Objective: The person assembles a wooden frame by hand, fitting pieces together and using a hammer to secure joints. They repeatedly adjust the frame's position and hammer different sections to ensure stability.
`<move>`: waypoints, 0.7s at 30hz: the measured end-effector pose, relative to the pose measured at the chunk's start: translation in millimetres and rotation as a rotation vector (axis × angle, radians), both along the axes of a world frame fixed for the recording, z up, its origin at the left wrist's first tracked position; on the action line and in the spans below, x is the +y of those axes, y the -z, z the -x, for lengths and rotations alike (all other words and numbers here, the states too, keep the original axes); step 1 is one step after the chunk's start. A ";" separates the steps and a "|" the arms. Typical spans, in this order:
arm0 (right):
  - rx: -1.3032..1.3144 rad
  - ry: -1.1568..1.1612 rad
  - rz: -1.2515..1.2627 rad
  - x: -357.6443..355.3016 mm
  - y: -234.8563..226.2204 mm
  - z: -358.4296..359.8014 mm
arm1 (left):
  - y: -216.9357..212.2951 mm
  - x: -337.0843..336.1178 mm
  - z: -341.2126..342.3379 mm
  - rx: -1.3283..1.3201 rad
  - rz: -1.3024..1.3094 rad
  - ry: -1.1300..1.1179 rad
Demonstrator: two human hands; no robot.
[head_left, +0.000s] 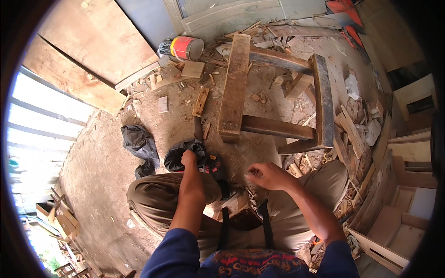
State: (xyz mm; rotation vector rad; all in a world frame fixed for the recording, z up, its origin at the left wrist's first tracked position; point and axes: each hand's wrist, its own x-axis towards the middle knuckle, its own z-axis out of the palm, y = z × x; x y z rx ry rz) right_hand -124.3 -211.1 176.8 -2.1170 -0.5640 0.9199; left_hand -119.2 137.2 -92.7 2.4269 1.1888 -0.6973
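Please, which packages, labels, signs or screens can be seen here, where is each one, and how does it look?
Paint can: lies on its side at the top, by the wall; a cylinder with a red and yellow label and a grey lid end.
Dark bag: on the dirt floor before the knees; a crumpled black bag, the left hand on it.
Second dark bag: on the floor farther left; crumpled, dark grey.
No signs or screens show.

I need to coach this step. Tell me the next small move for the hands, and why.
Probably lift the left hand with whatever it grips out of the dark bag and bring it toward the right hand. The left hand is closed at the bag's opening by the knee, while the right hand hovers loosely curled and apparently empty above the sawdust floor, as if waiting to receive something.
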 end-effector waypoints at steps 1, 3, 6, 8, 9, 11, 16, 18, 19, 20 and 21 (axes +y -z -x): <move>-0.013 0.005 -0.010 0.4 3.3 -3.2 | -3.2 -2.0 -1.4 -0.005 0.008 0.030; -0.053 -0.004 0.026 -4.3 5.4 -4.3 | -7.1 -8.8 1.5 -0.014 0.033 0.095; -0.098 -0.045 0.084 -2.0 5.8 -1.0 | -0.8 4.2 4.5 0.045 0.062 0.151; -0.077 -0.071 0.060 6.8 2.8 -0.8 | 4.3 28.1 6.2 -0.011 0.034 0.087; -0.082 -0.072 0.054 5.2 6.5 1.8 | 8.1 28.9 6.6 -0.032 0.034 0.066; -0.101 -0.070 0.043 1.8 12.9 3.6 | 13.8 24.2 6.5 -0.040 0.035 0.032; 0.000 0.016 0.070 -8.9 3.4 4.2 | 18.3 20.3 1.7 -0.043 0.041 -0.035; 0.008 0.010 0.086 -6.0 3.9 3.5 | 20.1 28.7 4.1 -0.023 0.041 -0.082; -0.024 -0.005 0.089 -3.7 8.7 3.5 | 20.8 33.4 6.5 -0.011 0.038 -0.112; -0.053 -0.006 0.104 -6.0 11.3 4.5 | 23.7 29.0 4.8 0.006 0.051 -0.131; -0.057 -0.006 0.105 -8.0 13.1 5.5 | 26.3 25.2 3.4 0.022 0.063 -0.151</move>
